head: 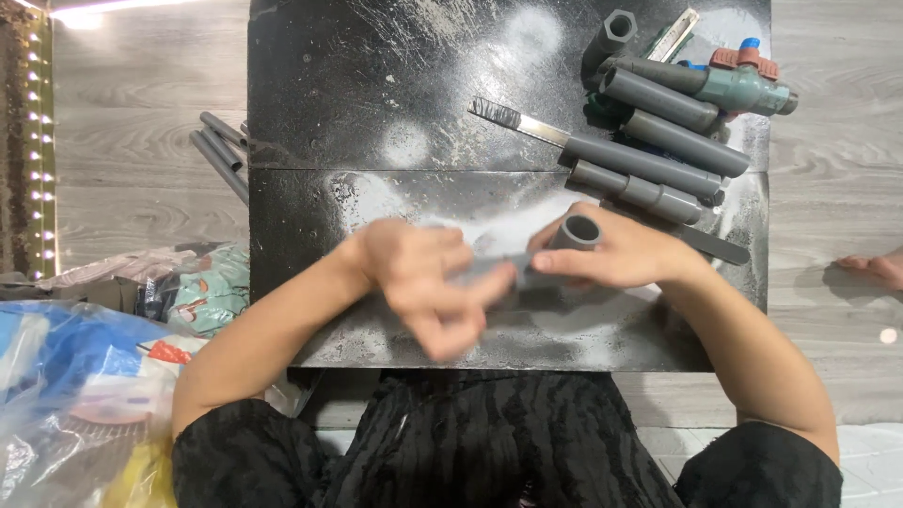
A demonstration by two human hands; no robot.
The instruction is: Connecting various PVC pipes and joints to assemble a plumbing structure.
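I see the fingers [564, 264] of my right hand [616, 256] clenched around a short grey pipe fitting [576, 232], its open round mouth facing up at me, just above the knuckles. A grey pipe piece [513, 270] runs from that fitting toward my left hand [423, 282], which is blurred; its fingers [450, 331] curl over the pipe's near end, so I take them as grasping it, though the blur hides the exact grip. The two hands sit close together, joined by the pipe.

Everything rests over a dark, scratched counter [376, 85] dusted with pale powder. Taking the fitting as my landmark: just beyond it and a little to the right lies a row of grey pipe lengths [658, 141], side by side and slanted. A hacksaw blade [517, 119] with a dark tip pokes out from that row, beyond and left of the fitting. Farther beyond, at the counter's far right corner, sits a grey valve with a red handle [748, 83], next to a hexagonal grey coupling [616, 28].

Well left of the fitting, off the counter's edge, more thin grey pipes [221, 150] lie on the wooden floor [141, 122]. Nearer me on that side are crumpled plastic bags [75, 395]. Far right of the fitting, a bare foot [879, 268] shows at the frame edge.
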